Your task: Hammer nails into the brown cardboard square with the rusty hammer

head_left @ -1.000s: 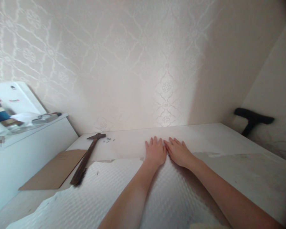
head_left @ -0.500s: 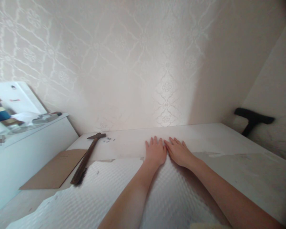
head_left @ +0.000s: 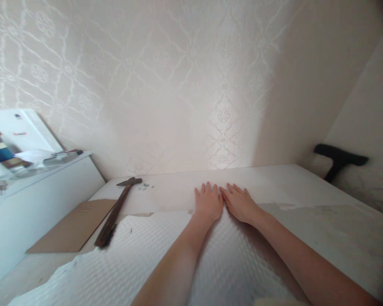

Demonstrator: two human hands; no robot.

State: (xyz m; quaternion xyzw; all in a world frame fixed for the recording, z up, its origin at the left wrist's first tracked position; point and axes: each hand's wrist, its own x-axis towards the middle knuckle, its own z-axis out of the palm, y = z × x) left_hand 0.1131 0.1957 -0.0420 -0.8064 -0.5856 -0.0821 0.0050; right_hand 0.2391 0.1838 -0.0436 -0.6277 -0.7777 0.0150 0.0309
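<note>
White sheet [head_left: 150, 242], dimpled: laid out over the near part of the worktop [head_left: 172, 193], left side ragged, stopping short of the back edge with a bare strip beyond

Left hand [head_left: 208, 202]: open, palm down, fingers spread, fingertips on the bare strip just past the far end of the sheet, nothing gripped
Right hand [head_left: 241, 204]: open and flat too, angled inward, fingers touching or almost touching the left hand, nothing gripped
Can't tell whether either palm bears on the sheet, far end partly hidden by the wrists

Progress, as a judgement: sheet spread and fairly flat, both hands empty and at rest, no tool in use; reads as a pause with no work started on the loose items; how much is left, can't tell from this view

Hammer [head_left: 115, 212]: lying toward the left edge of the worktop, head near the back edge, handle end at the left side of the sheet, out of hand
Small bits [head_left: 144, 187]: loose just right of the hammer head, not fixed to anything, too small to identify

Cardboard [head_left: 72, 227]: flat, between hammer and cabinet [head_left: 51, 199]
Cabinet: along the left edge of the worktop, blurred clutter [head_left: 19, 155] on top
Black T-shaped piece [head_left: 340, 157]: past the right edge, near the back right corner
Wall [head_left: 178, 106]: patterned, behind the back edge
</note>
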